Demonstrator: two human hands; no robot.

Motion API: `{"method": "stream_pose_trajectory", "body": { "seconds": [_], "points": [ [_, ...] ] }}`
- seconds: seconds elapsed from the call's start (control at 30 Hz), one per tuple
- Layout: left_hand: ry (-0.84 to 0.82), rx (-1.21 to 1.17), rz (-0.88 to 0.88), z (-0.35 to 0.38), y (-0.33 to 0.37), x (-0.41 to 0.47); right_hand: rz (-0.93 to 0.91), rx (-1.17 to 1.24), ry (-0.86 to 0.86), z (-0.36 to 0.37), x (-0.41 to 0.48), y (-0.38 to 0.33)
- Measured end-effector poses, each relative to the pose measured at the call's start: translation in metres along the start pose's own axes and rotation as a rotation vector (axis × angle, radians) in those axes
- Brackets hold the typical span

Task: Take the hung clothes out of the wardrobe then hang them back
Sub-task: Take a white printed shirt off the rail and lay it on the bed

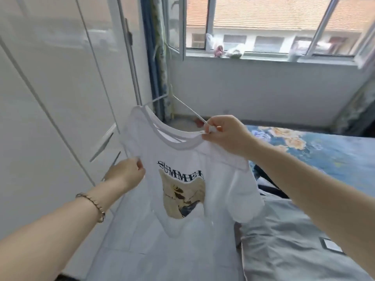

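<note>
A white T-shirt (215, 179) with a dark "SUMMER" print and a beige picture hangs in the air in front of me. A white hanger (183, 105) pokes out of its neck, one arm inside the left shoulder, the other arm bare. My right hand (225, 134) pinches the collar together with the end of the bare hanger arm. My left hand (126, 174) pinches the left shoulder seam of the shirt. The white wardrobe (56, 88) stands at the left with its glossy doors closed.
A bed with a blue floral sheet (328, 151) and a grey garment (284, 240) lies at the right. A window (263, 27) with small items on its sill is ahead. A curtain (160, 57) hangs beside the wardrobe. White floor tiles lie below.
</note>
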State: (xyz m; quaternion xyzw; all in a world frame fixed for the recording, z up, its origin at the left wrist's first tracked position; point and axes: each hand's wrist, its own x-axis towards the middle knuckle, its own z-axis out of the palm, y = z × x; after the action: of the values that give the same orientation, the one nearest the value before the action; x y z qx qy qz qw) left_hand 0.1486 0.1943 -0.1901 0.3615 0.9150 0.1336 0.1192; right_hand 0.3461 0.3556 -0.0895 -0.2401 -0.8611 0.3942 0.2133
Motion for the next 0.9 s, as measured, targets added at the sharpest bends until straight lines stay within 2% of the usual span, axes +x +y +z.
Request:
{"method": "stream_pose_trajectory", "body": {
  "seconds": [0.2, 0.4, 0.57, 0.77, 0.9],
  "points": [
    [-0.131, 0.06, 0.244, 0.083, 0.139, 0.005, 0.117, 0.024, 0.356, -0.093, -0.074, 0.087],
    [-0.244, 0.017, 0.355, 0.16, 0.278, -0.003, 0.235, -0.023, 0.562, -0.196, -0.161, 0.185],
    [-0.367, 0.029, 0.433, 0.221, 0.366, -0.023, 0.42, -0.025, 0.694, -0.249, -0.247, 0.29],
    [-0.524, 0.074, 0.423, 0.309, 0.437, -0.033, 0.73, -0.174, 0.855, -0.259, -0.344, 0.445],
    [-0.61, -0.012, 0.334, 0.368, 0.471, -0.034, 0.972, -0.258, 0.834, -0.258, -0.39, 0.542]
  ]
}}
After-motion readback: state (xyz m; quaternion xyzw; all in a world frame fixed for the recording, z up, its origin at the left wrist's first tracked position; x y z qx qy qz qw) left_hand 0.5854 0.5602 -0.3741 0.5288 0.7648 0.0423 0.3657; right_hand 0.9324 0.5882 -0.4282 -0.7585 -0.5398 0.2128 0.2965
